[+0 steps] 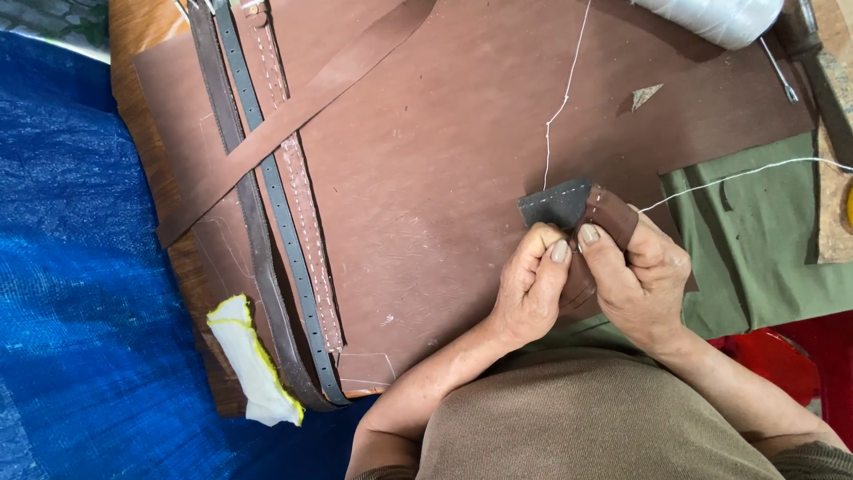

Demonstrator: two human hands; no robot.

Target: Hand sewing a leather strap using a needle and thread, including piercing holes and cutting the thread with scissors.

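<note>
Small leather piece (569, 206), dark grey face with a brown folded part to its right and a row of light stitches along the upper edge; held just above the large brown leather sheet (426, 178), right of centre, close to the person's body; left hand (531, 286) in a closed grip on the piece's lower edge, thumb and fingers pinched; right hand (638, 271) in a closed grip on the brown folded part, thumb pressed on top, the two thumbs nearly touching.

White thread (562, 107) runs from the piece up across the sheet; a second strand (746, 171) leads right over the green cloth (764, 258); white thread spool (711, 16) at the top edge, a metal tool (780, 78) just beside it.

Left part of the surface: several leather straps (275, 204) lying lengthwise, one punched with holes, one stitched; a brown strip (293, 116) laid diagonally across them; white cloth with yellow edging (251, 360) at the lower left corner; blue fabric (80, 284) further left; red object (782, 360) at lower right.
</note>
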